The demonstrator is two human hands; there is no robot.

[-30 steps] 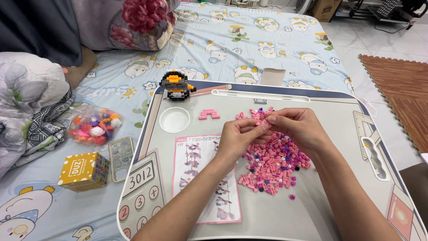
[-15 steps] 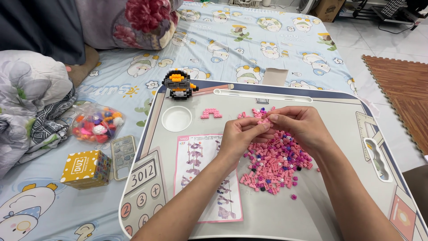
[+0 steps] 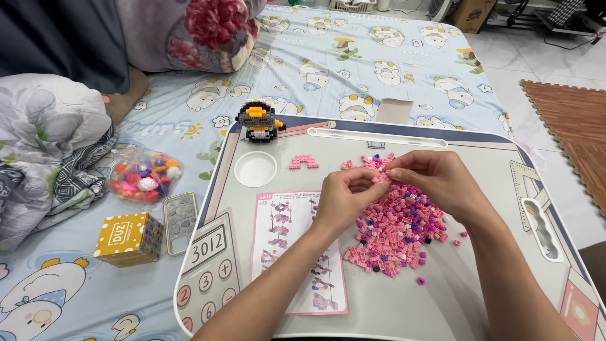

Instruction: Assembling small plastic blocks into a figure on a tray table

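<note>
My left hand (image 3: 344,199) and my right hand (image 3: 435,180) meet fingertip to fingertip above a pile of small pink bricks (image 3: 394,227) on a grey lap tray (image 3: 480,297). Together they pinch a tiny pink brick piece (image 3: 381,178). An instruction sheet (image 3: 297,249) with pink diagrams lies left of the pile, partly under my left forearm. A small pink arch of joined bricks (image 3: 303,161) sits farther back on the tray.
A round white cup recess (image 3: 255,168) is in the tray's far left. A black and orange brick figure (image 3: 259,120) stands at the tray's back edge. On the patterned sheet to the left lie a bag of coloured pieces (image 3: 142,177), a yellow box (image 3: 128,238) and a phone (image 3: 180,213).
My hands stay together over the pile, with only slight finger movement. The camera has shifted a little.
</note>
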